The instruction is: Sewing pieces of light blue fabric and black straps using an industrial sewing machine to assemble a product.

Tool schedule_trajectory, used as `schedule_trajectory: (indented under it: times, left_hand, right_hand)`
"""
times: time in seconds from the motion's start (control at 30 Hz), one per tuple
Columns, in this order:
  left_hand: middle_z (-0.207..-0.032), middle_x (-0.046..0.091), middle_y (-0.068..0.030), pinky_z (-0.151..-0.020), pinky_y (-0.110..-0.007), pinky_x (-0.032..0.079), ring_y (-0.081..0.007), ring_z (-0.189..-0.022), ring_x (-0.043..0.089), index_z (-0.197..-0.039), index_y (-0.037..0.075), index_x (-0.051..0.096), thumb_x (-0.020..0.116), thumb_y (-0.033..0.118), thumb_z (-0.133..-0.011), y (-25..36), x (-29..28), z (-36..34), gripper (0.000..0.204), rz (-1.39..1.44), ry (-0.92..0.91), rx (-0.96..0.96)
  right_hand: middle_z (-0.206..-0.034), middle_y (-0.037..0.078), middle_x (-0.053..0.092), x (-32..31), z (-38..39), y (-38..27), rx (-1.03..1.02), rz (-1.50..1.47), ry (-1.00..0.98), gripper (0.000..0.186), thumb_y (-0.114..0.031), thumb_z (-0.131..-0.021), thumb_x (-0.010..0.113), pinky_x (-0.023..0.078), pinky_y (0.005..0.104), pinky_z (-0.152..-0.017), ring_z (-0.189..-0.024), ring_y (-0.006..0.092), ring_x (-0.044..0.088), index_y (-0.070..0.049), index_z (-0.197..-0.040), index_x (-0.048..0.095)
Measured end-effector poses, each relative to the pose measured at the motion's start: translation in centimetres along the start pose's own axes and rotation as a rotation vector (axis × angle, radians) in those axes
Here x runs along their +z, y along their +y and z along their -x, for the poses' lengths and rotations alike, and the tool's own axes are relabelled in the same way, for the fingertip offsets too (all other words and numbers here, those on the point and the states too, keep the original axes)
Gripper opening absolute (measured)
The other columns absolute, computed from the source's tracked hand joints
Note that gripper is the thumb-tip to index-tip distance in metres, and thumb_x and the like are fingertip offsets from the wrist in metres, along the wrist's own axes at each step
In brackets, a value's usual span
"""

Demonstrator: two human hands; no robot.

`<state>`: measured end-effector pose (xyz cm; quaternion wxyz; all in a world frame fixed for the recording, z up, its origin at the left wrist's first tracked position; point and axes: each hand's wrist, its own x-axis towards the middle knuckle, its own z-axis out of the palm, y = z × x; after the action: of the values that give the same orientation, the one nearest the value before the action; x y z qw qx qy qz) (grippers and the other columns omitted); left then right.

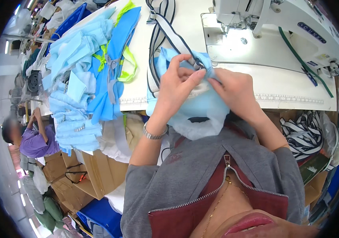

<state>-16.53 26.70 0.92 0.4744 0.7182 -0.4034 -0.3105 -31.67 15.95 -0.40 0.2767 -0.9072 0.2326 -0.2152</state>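
Observation:
A light blue fabric piece (205, 104) with a whitish, fluffy lower edge hangs over the table's front edge, between my arms. A white-and-navy striped webbing strap (172, 32) runs from the back of the table down to a dark buckle (198, 63) at the top of this piece. My left hand (179, 83) is closed at the buckle, its thumb and fingers around the strap end. Just right of it, my right hand (233, 90) pinches the light blue fabric by its upper edge. The fingertips hide part of the buckle and of the fabric below.
A sewing machine (296, 23) stands at the back right, its needle area lit. Blue fabric pieces (74, 59) are heaped on the left. A bundle of striped webbing (302, 135) lies at lower right, cardboard boxes (94, 174) at lower left. Another person (38, 141) is far left.

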Motion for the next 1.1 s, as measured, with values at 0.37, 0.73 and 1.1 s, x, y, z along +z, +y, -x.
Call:
schedule_trajectory:
  times: [0.37,0.73,1.1]
  left_hand:
    - [-0.115,0.058,-0.0101,-0.085,-0.031,0.05,-0.0159,-0.101,0.058,-0.139,0.004,0.027,0.062,0.01,-0.088,-1.0,2.0,-1.6,0.061,0.998,-0.002,-0.19]
    - [-0.107,0.059,-0.0078,-0.083,-0.029,0.049,-0.0135,-0.097,0.059,-0.123,0.002,0.04,0.059,0.007,-0.09,-1.8,2.6,-2.5,0.038,0.9,0.119,-0.115]
    - [-0.105,0.058,-0.0045,-0.083,-0.025,0.046,-0.0093,-0.096,0.055,-0.112,0.003,0.049,0.055,0.015,-0.096,-1.9,3.0,-2.1,0.021,0.988,0.127,-0.111]
  right_hand:
    - [-0.075,0.005,0.052,1.0,2.1,-2.2,-0.363,0.235,0.143,0.039,-0.012,-0.072,0.061,0.041,0.0292,-0.059,-0.066,0.0164,0.054,0.0,-0.109,0.062]
    - [-0.079,0.004,0.052,1.4,2.4,-1.4,-0.406,0.206,0.142,0.03,-0.01,-0.073,0.059,0.042,0.0294,-0.063,-0.07,0.0171,0.055,-0.005,-0.101,0.066]
    - [-0.086,0.004,0.059,1.1,2.4,-0.4,-0.367,0.21,0.101,0.027,-0.012,-0.072,0.063,0.044,0.0306,-0.069,-0.078,0.0182,0.059,-0.009,-0.099,0.067]
